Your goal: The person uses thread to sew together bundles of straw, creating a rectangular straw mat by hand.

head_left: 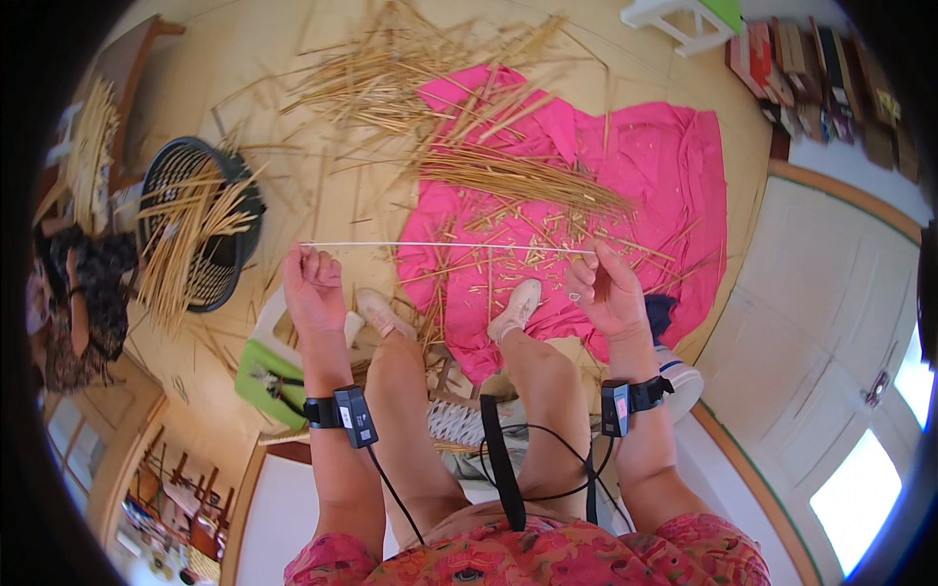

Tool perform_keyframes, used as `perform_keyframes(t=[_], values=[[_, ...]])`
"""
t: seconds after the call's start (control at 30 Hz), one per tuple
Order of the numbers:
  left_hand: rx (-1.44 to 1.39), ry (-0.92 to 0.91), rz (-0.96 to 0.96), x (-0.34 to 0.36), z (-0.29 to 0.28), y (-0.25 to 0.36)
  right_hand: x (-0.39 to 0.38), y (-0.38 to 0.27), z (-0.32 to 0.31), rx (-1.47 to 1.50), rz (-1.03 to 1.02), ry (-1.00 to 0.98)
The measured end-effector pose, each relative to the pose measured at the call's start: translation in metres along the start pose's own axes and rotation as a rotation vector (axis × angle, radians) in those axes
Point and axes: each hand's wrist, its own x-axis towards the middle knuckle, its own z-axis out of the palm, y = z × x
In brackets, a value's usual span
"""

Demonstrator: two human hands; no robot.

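Note:
A thin white string [440, 244] stretches straight and nearly level between my two raised hands. My left hand [315, 285] is closed, pinching the string's left end. My right hand [608, 293], with a ring on one finger, pinches its other end between thumb and fingers. Beyond and below the string, a bundle of long straw stalks [528, 180] lies across a bright pink cloth [684, 176] on the floor. Short cut straw pieces [532, 239] are scattered over the cloth, beneath the string's right half.
Loose straw [381, 83] is heaped at the far side. A dark mesh basket [227, 278] with straw stands at left, beside another person [83, 313]. A green-topped stool [259, 386] carries tools near my left forearm. White doors [801, 313] are at right; boxes [821, 73] stand far right.

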Motion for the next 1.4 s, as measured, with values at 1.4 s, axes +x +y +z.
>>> perform_keyframes(t=[1.4], values=[[0.736,-1.220,0.145,-0.103,-0.019,-0.144,-0.105,0.155,-0.077,-1.098,-0.657,-0.110]])
